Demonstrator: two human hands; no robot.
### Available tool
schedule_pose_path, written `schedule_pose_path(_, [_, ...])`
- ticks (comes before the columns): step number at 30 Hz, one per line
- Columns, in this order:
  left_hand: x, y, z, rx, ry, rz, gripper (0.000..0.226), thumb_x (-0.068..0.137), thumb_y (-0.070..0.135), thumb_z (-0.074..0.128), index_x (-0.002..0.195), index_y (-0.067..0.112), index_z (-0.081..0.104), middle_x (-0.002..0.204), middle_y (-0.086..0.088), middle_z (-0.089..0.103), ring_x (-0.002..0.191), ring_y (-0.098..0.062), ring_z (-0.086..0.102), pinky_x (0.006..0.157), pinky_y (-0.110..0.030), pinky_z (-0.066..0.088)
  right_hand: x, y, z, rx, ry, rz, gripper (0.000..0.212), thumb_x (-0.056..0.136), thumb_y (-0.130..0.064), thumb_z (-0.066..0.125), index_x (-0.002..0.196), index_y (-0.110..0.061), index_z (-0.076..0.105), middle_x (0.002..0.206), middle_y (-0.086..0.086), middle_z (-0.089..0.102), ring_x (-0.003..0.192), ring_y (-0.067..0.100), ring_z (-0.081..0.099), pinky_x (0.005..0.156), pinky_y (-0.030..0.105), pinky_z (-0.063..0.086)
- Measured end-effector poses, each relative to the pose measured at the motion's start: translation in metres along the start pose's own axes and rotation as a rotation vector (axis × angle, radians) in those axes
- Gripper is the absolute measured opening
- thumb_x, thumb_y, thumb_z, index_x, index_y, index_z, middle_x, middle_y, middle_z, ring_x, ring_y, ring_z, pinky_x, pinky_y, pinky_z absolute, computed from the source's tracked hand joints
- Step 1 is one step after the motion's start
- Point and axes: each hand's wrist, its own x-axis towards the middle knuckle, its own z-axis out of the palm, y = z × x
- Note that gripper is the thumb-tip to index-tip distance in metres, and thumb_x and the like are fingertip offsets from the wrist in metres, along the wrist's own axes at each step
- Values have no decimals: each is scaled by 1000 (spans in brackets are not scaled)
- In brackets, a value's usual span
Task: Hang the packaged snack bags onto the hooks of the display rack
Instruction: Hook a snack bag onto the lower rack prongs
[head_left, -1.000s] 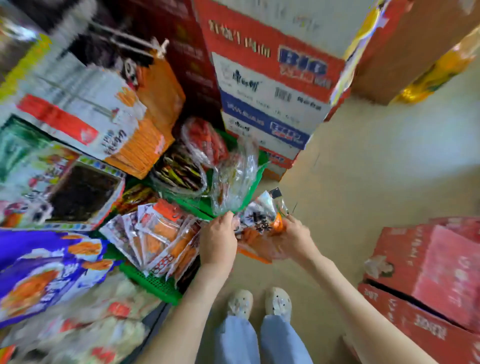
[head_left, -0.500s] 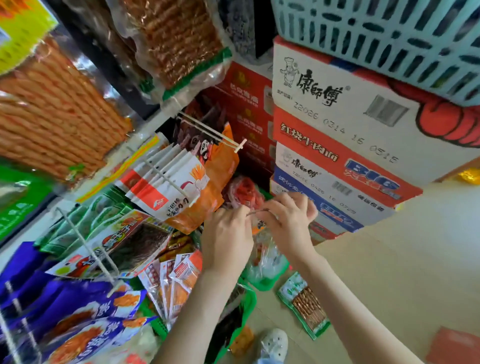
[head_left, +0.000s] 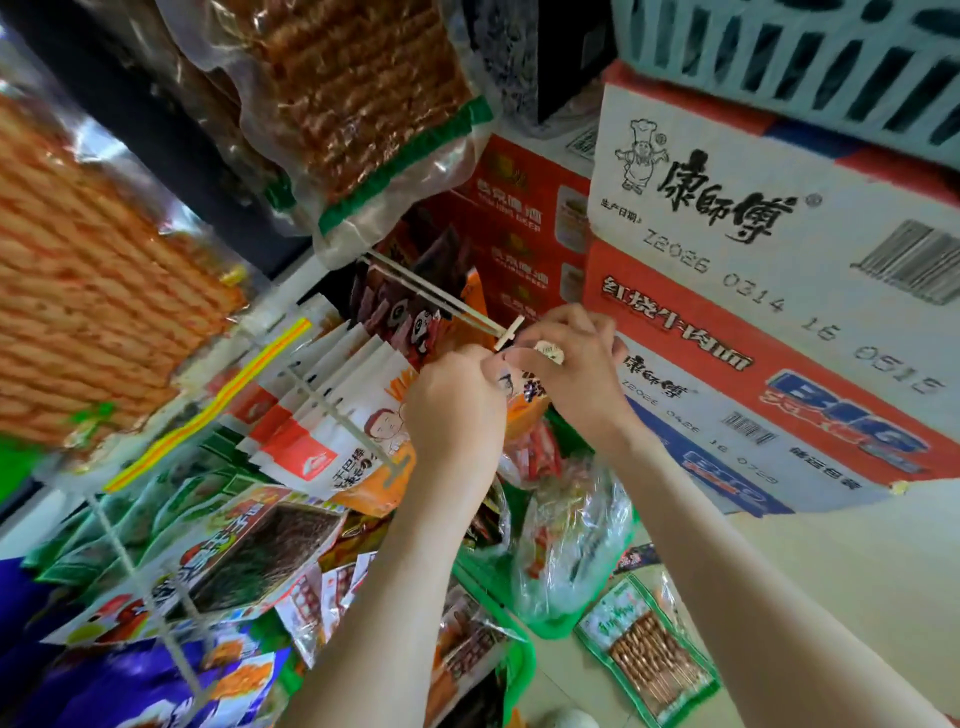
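Head camera, looking down a crowded snack display: at far left hangs a large clear pack of orange-red spicy strips, with a second clear pack of brown strips edged in green above centre. Below them, a row of white-and-red paper snack packets fills one white wire peg. A seaweed packet with a dark window lies lower down, and purple foil bags crowd the bottom corner.

At centre a long white double-wire hook juts from the rack, with dark panda-print packets strung on it. The person's left hand and right hand meet just under the hook's crossbar tip. Both have fingers curled, pinching between them the top edge of a small orange snack bag. The bag's top sits just beside the tip, and whether it has caught the wire cannot be told.

Under the forearms, a green plastic basket holds a clear plastic sack of snacks. On the pale floor to its right lies a green-edged clear packet of brown skewers. Stacked red-and-white cardboard noodle cartons rise at right, with a pale blue slotted plastic crate on top.
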Motion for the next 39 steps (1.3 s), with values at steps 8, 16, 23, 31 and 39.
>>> schedule_pose_path(8, [21, -3, 2, -79, 39, -32, 25, 98, 27, 45, 104, 18, 67, 84, -6, 69, 67, -19, 47, 54, -26, 31, 20, -5, 13, 57, 36, 7, 13, 86, -17, 62, 81, -26, 70, 94, -17, 49, 101, 8, 24, 78, 27, 12])
schedule_pose_path(16, [44, -18, 11, 4, 8, -127, 25, 96, 15, 44, 109, 15, 66, 90, -12, 67, 81, -30, 61, 55, -30, 38, 34, -15, 37, -48, 178, 69, 47, 75, -19, 64, 120, -14, 50, 133, 8, 34, 119, 26, 29, 98, 37, 25])
schedule_pose_path(23, [60, -12, 10, 289, -2, -111, 36, 96, 8, 35, 131, 2, 41, 128, -14, 51, 120, -31, 43, 95, -39, 35, 25, -9, 64, 187, -420, 289, 27, 91, -18, 51, 115, -6, 48, 104, 6, 54, 94, 14, 44, 70, 9, 39])
schedule_pose_path(31, [-51, -6, 73, 286, 150, 159, 48, 80, 6, 39, 125, 6, 56, 127, -16, 57, 122, -31, 50, 104, -43, 38, -52, 14, 40, 84, -328, 117, 35, 94, -18, 48, 128, -8, 49, 129, 13, 53, 122, 26, 46, 105, 28, 29])
schedule_pose_path(39, [-157, 3, 152, 28, -298, 216, 64, 65, 0, 70, 127, 3, 53, 125, -19, 56, 114, -35, 55, 98, -43, 46, -185, 127, 6, 16, -219, 384, 33, 80, -6, 61, 113, -9, 55, 108, 7, 58, 103, 25, 55, 87, 40, 48])
